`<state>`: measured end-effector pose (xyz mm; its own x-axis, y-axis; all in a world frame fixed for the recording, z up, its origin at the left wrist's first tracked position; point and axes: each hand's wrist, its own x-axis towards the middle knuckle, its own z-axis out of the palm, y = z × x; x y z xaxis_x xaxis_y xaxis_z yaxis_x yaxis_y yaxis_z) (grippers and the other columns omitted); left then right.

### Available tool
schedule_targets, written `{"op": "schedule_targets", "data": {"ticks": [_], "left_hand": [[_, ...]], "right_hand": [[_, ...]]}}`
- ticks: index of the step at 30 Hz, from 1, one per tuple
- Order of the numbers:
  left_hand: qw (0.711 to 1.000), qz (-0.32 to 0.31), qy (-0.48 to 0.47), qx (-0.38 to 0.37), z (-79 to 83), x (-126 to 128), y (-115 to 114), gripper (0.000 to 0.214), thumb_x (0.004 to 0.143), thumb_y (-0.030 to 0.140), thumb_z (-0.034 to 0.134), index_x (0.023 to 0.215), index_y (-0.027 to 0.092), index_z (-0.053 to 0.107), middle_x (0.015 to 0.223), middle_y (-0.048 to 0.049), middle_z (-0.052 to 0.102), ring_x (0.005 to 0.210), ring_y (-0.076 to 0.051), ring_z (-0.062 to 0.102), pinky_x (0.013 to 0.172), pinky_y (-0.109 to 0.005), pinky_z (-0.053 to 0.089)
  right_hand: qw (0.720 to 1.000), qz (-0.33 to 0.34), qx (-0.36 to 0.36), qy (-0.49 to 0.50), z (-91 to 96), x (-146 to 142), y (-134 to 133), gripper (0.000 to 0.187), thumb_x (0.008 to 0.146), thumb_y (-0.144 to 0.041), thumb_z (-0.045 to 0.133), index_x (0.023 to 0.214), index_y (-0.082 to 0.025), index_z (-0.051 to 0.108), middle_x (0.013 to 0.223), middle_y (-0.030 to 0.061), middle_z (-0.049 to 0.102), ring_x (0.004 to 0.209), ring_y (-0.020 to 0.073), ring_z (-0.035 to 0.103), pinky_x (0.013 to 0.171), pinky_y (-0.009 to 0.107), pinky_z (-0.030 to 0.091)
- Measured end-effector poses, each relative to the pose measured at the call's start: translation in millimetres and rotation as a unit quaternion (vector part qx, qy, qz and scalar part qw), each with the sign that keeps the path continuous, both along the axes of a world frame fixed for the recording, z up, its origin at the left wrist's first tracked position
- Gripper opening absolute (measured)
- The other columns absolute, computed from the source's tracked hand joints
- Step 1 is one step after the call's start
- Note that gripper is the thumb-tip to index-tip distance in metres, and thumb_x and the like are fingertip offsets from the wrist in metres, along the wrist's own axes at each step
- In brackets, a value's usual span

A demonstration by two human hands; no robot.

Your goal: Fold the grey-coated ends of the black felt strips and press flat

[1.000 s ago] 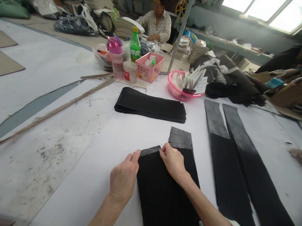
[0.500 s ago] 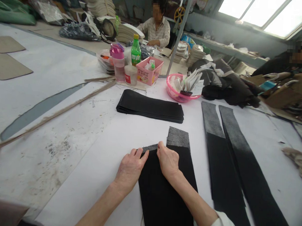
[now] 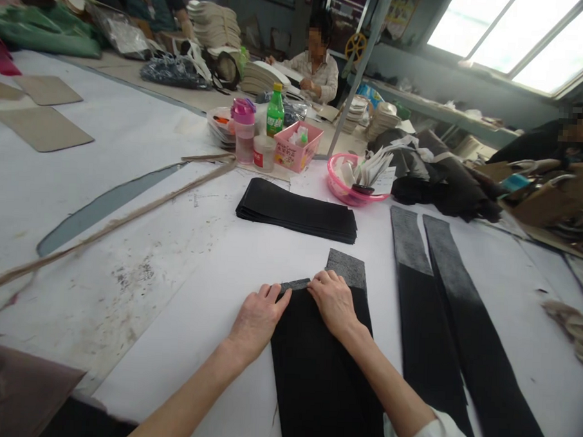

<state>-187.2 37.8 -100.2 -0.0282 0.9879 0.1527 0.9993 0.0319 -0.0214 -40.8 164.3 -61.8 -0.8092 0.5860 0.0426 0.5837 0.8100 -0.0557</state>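
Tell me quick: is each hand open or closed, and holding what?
Left hand: closed, holding the black strip by its far left corner.
Right hand: closed, holding the same black strip near its far right corner.

Matt cloth strip, glossy plastic basin

The left-hand fingers could pass leftward over the white tabletop; the black stack blocks straight ahead.
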Motion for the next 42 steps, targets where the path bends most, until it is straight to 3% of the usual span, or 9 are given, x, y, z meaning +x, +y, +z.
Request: {"op": "schedule_targets", "data": {"ticks": [6,12,17,27,32,36,42], "left_hand": [[1.000,-0.009,-0.013,0.016,-1.7,-1,-3,0.042,0.089,0.012,0.049,0.129,0.026,0.048,0.105,-0.0067,0.054,0.091,-0.021,0.050,0.066,-0.032,0.044],[0.998,-0.012,-0.054,0.030,-4.3,-6,-4,0.038,0.091,0.012,0.046,0.127,0.024,0.049,0.103,-0.0062,0.055,0.090,-0.020,0.051,0.069,-0.032,0.045],[0.991,-0.002,-0.127,0.045,-6.5,-13,-3,0.020,0.094,0.016,0.042,0.103,0.020,0.059,0.096,-0.0039,0.057,0.086,-0.017,0.052,0.074,-0.030,0.045],[0.989,0.016,-0.148,0.025,0.6,-23,14,0.020,0.094,0.024,0.045,0.080,0.020,0.058,0.080,-0.0013,0.056,0.076,-0.017,0.051,0.067,-0.030,0.039],[0.987,0.040,-0.156,0.028,0.5,-23,15,0.007,0.091,0.024,0.052,0.089,0.019,0.058,0.090,-0.0018,0.054,0.083,-0.016,0.052,0.070,-0.028,0.043],[0.985,0.058,-0.156,0.035,0.7,-22,15,0.023,0.086,0.021,0.059,0.109,0.020,0.054,0.102,-0.0037,0.053,0.094,-0.018,0.051,0.077,-0.030,0.047],[0.986,0.044,-0.157,0.035,-0.9,-21,14,0.015,0.087,0.022,0.059,0.101,0.019,0.057,0.098,-0.0036,0.054,0.095,-0.020,0.050,0.083,-0.033,0.046]], "right_hand": [[0.993,0.080,-0.089,0.008,0.6,-27,12,0.017,0.087,-0.024,0.064,0.104,-0.023,0.065,0.100,0.0025,0.061,0.098,0.0180,0.050,0.080,0.028,0.037],[0.988,0.110,-0.103,-0.014,-5.2,-35,25,0.019,0.080,-0.026,0.072,0.097,-0.022,0.065,0.095,0.0011,0.061,0.094,0.0175,0.050,0.077,0.027,0.038],[0.985,0.129,-0.109,-0.044,0.4,-42,31,0.021,0.077,-0.025,0.075,0.094,-0.020,0.062,0.094,0.0019,0.060,0.091,0.0171,0.050,0.073,0.026,0.037],[0.976,0.145,-0.164,-0.012,-2.2,-44,37,0.026,0.076,-0.019,0.075,0.096,-0.022,0.059,0.092,-0.0014,0.062,0.087,0.0156,0.051,0.070,0.024,0.035],[0.972,0.140,-0.186,0.021,-6.6,-35,36,0.016,0.079,-0.018,0.072,0.093,-0.023,0.065,0.092,-0.0013,0.064,0.089,0.0157,0.051,0.075,0.024,0.037],[0.976,0.112,-0.177,0.060,-15.1,-25,31,0.012,0.082,-0.023,0.069,0.094,-0.026,0.069,0.095,-0.0014,0.064,0.091,0.0151,0.051,0.078,0.024,0.040],[0.975,0.115,-0.158,0.108,-26.9,-17,26,0.013,0.089,-0.029,0.060,0.097,-0.028,0.071,0.097,0.0002,0.064,0.094,0.0152,0.051,0.084,0.025,0.041]]}}
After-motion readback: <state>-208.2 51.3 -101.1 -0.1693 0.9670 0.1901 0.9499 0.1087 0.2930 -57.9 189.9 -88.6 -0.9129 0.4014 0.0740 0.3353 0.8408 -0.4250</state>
